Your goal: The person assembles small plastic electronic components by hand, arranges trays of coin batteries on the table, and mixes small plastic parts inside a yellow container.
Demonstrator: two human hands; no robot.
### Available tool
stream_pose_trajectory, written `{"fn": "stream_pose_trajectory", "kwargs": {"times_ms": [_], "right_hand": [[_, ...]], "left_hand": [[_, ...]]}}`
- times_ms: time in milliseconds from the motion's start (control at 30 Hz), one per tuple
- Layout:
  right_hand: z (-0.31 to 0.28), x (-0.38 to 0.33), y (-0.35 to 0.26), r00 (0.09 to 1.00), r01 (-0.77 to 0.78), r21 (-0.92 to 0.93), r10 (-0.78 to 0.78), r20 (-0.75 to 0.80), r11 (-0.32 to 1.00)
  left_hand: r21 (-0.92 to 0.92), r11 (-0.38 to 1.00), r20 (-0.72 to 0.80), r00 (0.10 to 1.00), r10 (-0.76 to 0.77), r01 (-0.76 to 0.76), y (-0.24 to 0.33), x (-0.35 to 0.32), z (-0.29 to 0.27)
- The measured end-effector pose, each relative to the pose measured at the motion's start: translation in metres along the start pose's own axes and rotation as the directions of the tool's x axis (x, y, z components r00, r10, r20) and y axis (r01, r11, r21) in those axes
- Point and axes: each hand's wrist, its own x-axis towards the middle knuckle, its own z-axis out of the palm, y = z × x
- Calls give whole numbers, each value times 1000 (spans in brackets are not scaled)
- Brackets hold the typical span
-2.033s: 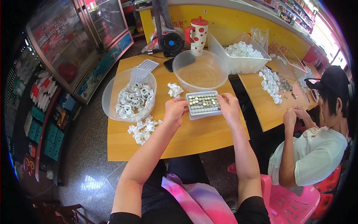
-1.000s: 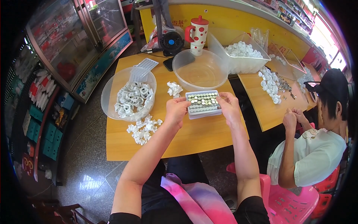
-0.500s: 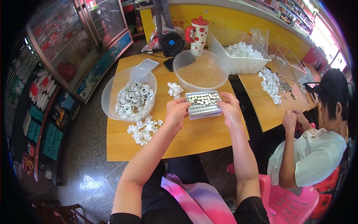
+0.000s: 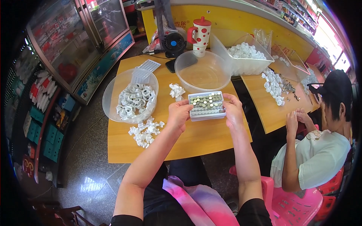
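Note:
Between my two hands is a small white rectangular tray (image 4: 206, 118), tilted a little toward me. Small round metal discs (image 4: 205, 100) sit in rows over part of it, silvery to pale yellow in the light; the rows nearest me show pale round spots. My left hand (image 4: 180, 115) grips the tray's left end, thumb along the rim. My right hand (image 4: 233, 111) holds the right end the same way. Just left of the tray lies a little heap of white plastic pieces (image 4: 176, 90).
A clear bowl (image 4: 109, 107) of white plastic parts stands left, with more loose parts (image 4: 145, 132) before it. Behind the tray are another clear bowl (image 4: 188, 81), a phone (image 4: 170, 66), a fan (image 4: 174, 43) and a dotted tumbler (image 4: 201, 35). A person (image 4: 313, 150) sits at right.
The tray has shifted slightly in my hands and its front side shows more. My grip on both ends stays. The person at right has moved their hands a little.

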Motion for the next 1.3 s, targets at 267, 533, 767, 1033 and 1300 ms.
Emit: {"fn": "stream_pose_trajectory", "kwargs": {"times_ms": [267, 533, 767, 1033, 1300], "right_hand": [[2, -5, -4, 1000, -20, 26, 20, 0, 999], [5, -9, -3, 998, -60, 173, 59, 9, 983], [2, -3, 6, 1000, -16, 72, 15, 4, 997], [-1, -5, 9, 999, -2, 62, 4, -36, 998], [1, -6, 2, 1000, 11, 168, -8, -16, 986]], "left_hand": [[-31, 1000, -2, 1000, -3, 3, -5, 5, -4], [-36, 999, 5, 1000, -1, 2, -8, 7, -5], [-45, 999, 1, 1000, 13, -13, -9, 7, -4], [-52, 997, 9, 999, 49, -49, -5, 2, -1], [-2, 998, -5, 998, 64, -64, 7, -4, 4]]}}
